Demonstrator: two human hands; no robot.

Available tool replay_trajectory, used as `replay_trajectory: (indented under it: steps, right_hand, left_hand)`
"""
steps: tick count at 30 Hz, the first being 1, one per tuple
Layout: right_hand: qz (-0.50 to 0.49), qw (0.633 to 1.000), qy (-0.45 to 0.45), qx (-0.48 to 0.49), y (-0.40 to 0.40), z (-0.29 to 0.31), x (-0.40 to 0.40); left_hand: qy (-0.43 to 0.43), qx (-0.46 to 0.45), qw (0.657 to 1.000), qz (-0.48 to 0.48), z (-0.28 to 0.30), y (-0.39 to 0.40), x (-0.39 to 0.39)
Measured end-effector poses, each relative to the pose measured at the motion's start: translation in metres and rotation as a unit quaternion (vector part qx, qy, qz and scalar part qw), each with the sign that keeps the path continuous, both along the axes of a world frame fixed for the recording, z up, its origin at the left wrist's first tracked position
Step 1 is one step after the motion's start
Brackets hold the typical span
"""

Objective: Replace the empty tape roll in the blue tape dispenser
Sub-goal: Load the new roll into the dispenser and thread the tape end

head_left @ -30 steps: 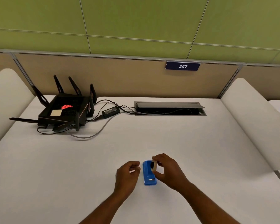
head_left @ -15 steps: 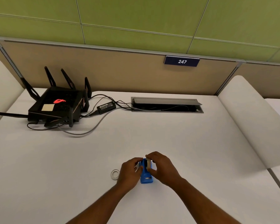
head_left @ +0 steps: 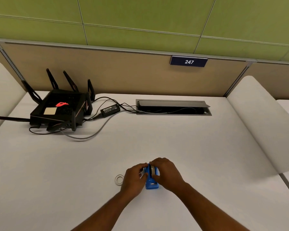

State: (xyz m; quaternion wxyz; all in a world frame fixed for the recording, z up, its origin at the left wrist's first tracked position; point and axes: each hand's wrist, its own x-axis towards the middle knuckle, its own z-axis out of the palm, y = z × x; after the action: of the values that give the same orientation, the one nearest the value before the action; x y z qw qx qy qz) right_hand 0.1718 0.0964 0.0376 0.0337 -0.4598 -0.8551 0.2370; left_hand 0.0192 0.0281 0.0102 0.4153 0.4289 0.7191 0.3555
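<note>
The blue tape dispenser [head_left: 151, 185] stands on the white table near its front edge, between both hands. A tape roll [head_left: 152, 170] sits upright in the dispenser's top. My right hand [head_left: 166, 174] curls over the roll and the dispenser's right side, fingers on the roll. My left hand [head_left: 134, 178] presses against the dispenser's left side. A thin whitish ring, the empty tape roll [head_left: 119, 179], lies flat on the table just left of my left hand.
A black router [head_left: 57, 110] with antennas sits at the back left, with a power brick [head_left: 110, 110] and cables trailing toward an open cable box [head_left: 173, 107] in the table. White padded dividers [head_left: 260, 124] flank both sides.
My left hand has moved right, uncovering the empty ring, and closed against the dispenser. My right hand has lowered the roll into the dispenser's top.
</note>
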Motion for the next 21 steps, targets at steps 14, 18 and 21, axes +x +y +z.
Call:
replay_trajectory:
  steps: [14,18,21]
  right_hand:
    - [-0.044,0.999,0.004,0.006,-0.013,-0.004,0.0]
    - [-0.042,0.999,0.008,0.008,-0.015,-0.008,-0.001]
    - [-0.048,0.999,0.007,0.004,-0.016,-0.01,0.0]
  left_hand:
    - [0.054,0.043,0.998,-0.005,-0.001,0.005,0.009]
    - [0.077,0.044,0.996,-0.007,0.0,0.008,0.011]
    - [0.081,0.042,0.996,-0.012,-0.001,0.01,0.009]
